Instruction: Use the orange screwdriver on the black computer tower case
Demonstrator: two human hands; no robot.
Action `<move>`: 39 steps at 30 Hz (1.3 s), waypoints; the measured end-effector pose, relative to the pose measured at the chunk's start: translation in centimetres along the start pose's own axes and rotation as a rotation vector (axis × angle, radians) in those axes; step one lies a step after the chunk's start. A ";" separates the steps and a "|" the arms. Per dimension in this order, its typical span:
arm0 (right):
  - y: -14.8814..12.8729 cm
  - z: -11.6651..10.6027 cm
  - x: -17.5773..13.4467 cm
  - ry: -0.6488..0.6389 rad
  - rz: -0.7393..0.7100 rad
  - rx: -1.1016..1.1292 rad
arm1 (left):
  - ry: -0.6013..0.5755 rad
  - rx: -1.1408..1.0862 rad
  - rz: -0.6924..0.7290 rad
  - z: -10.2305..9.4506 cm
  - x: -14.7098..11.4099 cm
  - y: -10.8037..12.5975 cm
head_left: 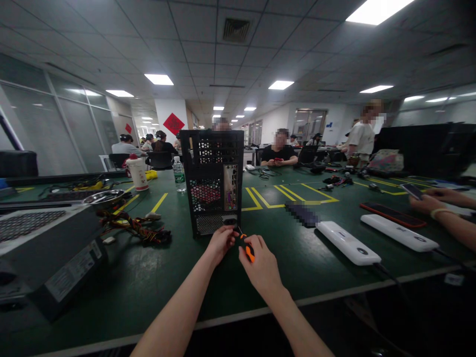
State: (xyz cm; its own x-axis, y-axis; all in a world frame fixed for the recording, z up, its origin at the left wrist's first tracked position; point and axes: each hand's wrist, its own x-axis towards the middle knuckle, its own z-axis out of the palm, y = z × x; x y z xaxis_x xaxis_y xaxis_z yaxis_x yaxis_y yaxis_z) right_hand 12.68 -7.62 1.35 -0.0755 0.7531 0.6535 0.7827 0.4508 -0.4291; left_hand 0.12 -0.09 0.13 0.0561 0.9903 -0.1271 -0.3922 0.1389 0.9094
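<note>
A black computer case (214, 178) stands upright on the green table, its rear panel facing me. My right hand (263, 260) is wrapped round a screwdriver (249, 252) with an orange and black handle, its shaft pointing up and left toward the lower right of the rear panel. Close by, my left hand (222, 243) has its fingers pinched together at the panel's bottom edge, just under the power socket (229, 221). Whether a small part sits between those fingertips is too small to make out.
A loose power supply (48, 263) and bundled cables (137, 225) lie left, with a metal bowl (104, 197) behind. A water bottle (179, 176) stands beside the case. Right are white power banks (347, 243) and a co-worker's hands (431, 201) holding a phone.
</note>
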 end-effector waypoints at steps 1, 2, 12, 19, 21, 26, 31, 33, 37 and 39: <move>-0.1 0.1 -0.2 -0.001 0.005 0.013 | -0.023 0.008 0.000 0.0 0.0 0.0; -0.1 0.2 -0.3 -0.001 0.009 0.029 | -0.055 0.018 0.001 0.0 -0.1 0.0; 0.5 0.0 -0.6 -0.006 0.061 0.088 | -0.244 0.238 0.047 0.1 -0.2 -0.6; 0.6 0.1 -0.6 -0.036 0.113 0.110 | -0.265 0.262 0.023 0.3 -0.4 -0.3; 0.4 0.1 -0.5 -0.034 0.099 0.115 | -0.248 0.266 -0.003 0.3 -0.5 -0.2; 0.0 0.2 -0.5 0.044 0.034 0.122 | -0.212 0.265 -0.025 0.4 -0.7 0.1; 0.0 0.2 -0.5 0.067 -0.035 0.133 | -0.218 0.267 -0.021 0.5 -0.6 0.2; 0.2 0.1 -0.5 0.073 -0.031 0.135 | -0.214 0.283 -0.013 0.5 -0.5 0.1; 0.6 0.0 -0.5 0.071 -0.005 0.155 | -0.211 0.302 0.022 0.5 -0.4 -0.2; 0.7 0.1 -0.5 0.061 0.003 0.155 | -0.224 0.290 0.018 0.5 -0.3 -0.3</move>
State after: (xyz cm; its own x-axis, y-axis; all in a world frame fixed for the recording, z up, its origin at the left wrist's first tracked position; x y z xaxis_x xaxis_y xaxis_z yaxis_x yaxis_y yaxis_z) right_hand 13.23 -7.62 0.68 -0.0321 0.7262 0.6868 0.6782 0.5206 -0.5187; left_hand 0.68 -0.44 0.05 0.2641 0.9632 -0.0492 -0.1199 0.0834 0.9893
